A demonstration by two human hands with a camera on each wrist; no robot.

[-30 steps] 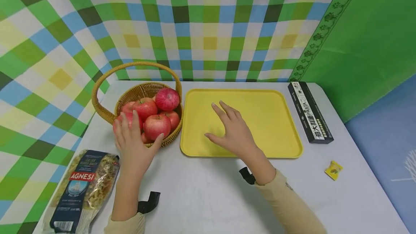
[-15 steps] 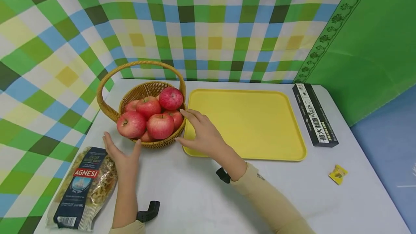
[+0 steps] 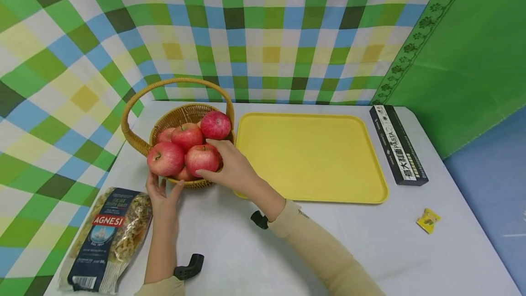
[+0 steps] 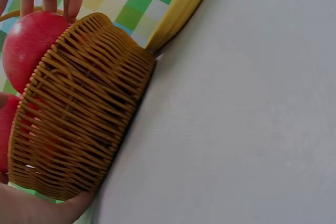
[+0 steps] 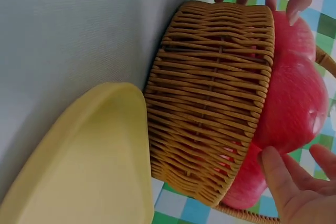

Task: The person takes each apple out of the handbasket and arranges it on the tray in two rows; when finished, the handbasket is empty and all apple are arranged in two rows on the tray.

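A wicker basket (image 3: 186, 113) full of apples stands left of the middle. My right hand (image 3: 230, 163) reaches over its right side and grips the front apple (image 3: 202, 158), fingers at the top and thumb at the lower edge. The right wrist view shows the right thumb (image 5: 275, 171) against this apple (image 5: 291, 103). My left hand (image 3: 164, 200) is at the basket's front left, fingers spread against its wall below another apple (image 3: 165, 158). In the left wrist view, the left thumb (image 4: 73, 208) is by the basket's base.
A yellow tray (image 3: 310, 156) lies right of the basket. Beyond it is a black pasta box (image 3: 398, 145), and a small yellow packet (image 3: 428, 220) lies nearer. An Agnesi pasta bag (image 3: 104, 241) lies left of my left arm. The arched basket handle (image 3: 176, 81) rises behind the apples.
My right hand has moved left from over the tray onto the front apple. My left hand has dropped from over the apples, then come to the basket's front left wall.
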